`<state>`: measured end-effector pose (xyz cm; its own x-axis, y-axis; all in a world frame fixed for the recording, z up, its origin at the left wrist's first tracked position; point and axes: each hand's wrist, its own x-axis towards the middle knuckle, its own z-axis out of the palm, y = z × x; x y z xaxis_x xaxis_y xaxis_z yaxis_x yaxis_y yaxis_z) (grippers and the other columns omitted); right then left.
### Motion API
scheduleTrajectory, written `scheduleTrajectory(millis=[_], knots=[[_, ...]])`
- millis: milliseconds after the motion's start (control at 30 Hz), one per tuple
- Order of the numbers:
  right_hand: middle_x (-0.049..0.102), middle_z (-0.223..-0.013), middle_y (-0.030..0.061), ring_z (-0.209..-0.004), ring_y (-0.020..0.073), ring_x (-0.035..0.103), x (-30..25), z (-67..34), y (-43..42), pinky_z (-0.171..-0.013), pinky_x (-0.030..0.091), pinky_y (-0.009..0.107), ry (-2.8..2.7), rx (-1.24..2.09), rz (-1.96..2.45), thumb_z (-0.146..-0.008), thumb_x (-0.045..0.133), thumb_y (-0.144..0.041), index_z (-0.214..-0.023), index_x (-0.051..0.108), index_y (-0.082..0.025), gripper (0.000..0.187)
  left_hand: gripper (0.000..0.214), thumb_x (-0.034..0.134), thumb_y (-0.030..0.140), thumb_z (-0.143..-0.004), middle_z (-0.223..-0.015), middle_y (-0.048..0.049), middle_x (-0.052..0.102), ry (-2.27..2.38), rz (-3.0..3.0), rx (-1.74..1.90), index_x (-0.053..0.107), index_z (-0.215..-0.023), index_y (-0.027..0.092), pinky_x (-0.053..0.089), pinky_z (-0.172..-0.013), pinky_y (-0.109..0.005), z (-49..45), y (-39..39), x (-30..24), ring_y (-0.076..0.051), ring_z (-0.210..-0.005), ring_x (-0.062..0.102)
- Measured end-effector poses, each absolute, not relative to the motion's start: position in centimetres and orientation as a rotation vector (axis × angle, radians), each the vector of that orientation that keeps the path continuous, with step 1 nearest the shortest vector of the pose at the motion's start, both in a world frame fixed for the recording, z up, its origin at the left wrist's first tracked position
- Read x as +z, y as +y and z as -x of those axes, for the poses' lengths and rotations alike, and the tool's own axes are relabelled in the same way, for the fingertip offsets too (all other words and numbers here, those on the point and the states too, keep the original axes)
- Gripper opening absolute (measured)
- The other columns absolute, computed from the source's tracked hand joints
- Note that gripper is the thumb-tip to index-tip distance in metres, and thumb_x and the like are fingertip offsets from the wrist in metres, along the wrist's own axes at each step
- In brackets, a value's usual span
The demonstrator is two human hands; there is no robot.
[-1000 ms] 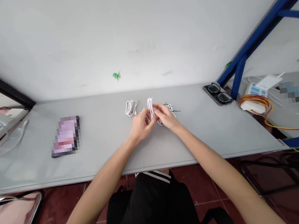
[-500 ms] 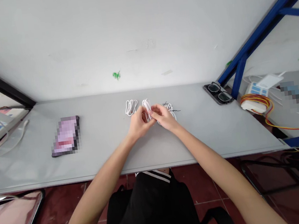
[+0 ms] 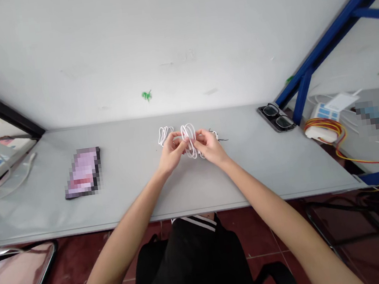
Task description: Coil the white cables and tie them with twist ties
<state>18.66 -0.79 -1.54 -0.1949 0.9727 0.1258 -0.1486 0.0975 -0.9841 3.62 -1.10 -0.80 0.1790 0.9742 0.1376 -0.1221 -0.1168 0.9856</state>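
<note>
A looped white cable (image 3: pixel 189 141) hangs between my left hand (image 3: pixel 170 154) and my right hand (image 3: pixel 210 147), and the fingers of both hands pinch its loops above the grey table (image 3: pixel 123 197). Just beyond my left hand, a second coiled white cable (image 3: pixel 165 136) lies on the tabletop. Past my right hand, a thin black wire (image 3: pixel 222 138) lies with a bit of white cable, partly hidden by my fingers.
A phone with a pixelated screen (image 3: pixel 83 172) lies to the left, and glasses (image 3: pixel 276 117) rest on a dark holder at the back right. Beyond the table's right end are a white power strip (image 3: pixel 323 112) and red-yellow wires (image 3: pixel 323 128). A blue metal frame (image 3: pixel 332 37) rises there.
The white cable loops have spread wider and risen between my hands. My hands have moved slightly closer together, and they now cover more of the black wire.
</note>
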Motion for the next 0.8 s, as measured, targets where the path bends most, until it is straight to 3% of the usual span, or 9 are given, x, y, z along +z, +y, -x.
scheduleTrajectory(millis=[167, 400, 600, 800], knots=[[0.067, -0.071, -0.0009, -0.055, 0.0130, 0.062, -1.5, -18.3, -1.1, -0.050, 0.047, 0.026, -1.357, 1.267, 0.913, -0.074, 0.070, -0.058, -0.081, 0.046, -0.023, 0.043, 0.036, 0.067, 0.049, -0.081, -0.065, 0.0017, 0.059, 0.914, -1.320, 1.180, 0.057, -0.094, 0.017, 0.046, -0.055, -0.023, -3.6, -1.1, -0.9, -0.009, -0.056, 0.056], [0.065, -0.066, -0.0031, -0.048, 0.0106, 0.057, -1.5, -18.7, -0.7, -0.048, 0.048, 0.025, -1.243, 1.355, 0.924, -0.074, 0.068, -0.062, -0.084, 0.049, -0.023, 0.044, 0.034, 0.067, 0.049, -0.081, -0.077, -0.0023, 0.064, 0.878, -1.252, 1.199, 0.059, -0.086, 0.016, 0.055, -0.069, -0.030, -3.8, -1.0, -1.1, -0.013, -0.067, 0.063], [0.065, -0.067, -0.0024, -0.047, 0.0094, 0.055, -1.9, -18.7, -0.4, -0.047, 0.047, 0.024, -1.159, 1.433, 0.968, -0.073, 0.070, -0.055, -0.087, 0.051, -0.022, 0.041, 0.028, 0.068, 0.043, -0.080, -0.077, -0.0016, 0.062, 0.933, -1.244, 1.297, 0.058, -0.079, 0.016, 0.054, -0.072, -0.028, -3.9, -0.9, -1.3, -0.012, -0.071, 0.062], [0.066, -0.076, -0.0013, -0.053, 0.0106, 0.061, -2.2, -18.7, -0.1, -0.055, 0.053, 0.027, -1.043, 1.452, 1.026, -0.076, 0.066, -0.044, -0.087, 0.048, -0.023, 0.030, 0.027, 0.064, 0.043, -0.083, -0.067, 0.0022, 0.055, 0.958, -1.171, 1.336, 0.058, -0.076, 0.017, 0.049, -0.060, -0.023, -3.8, -0.7, -1.2, -0.008, -0.059, 0.054]])
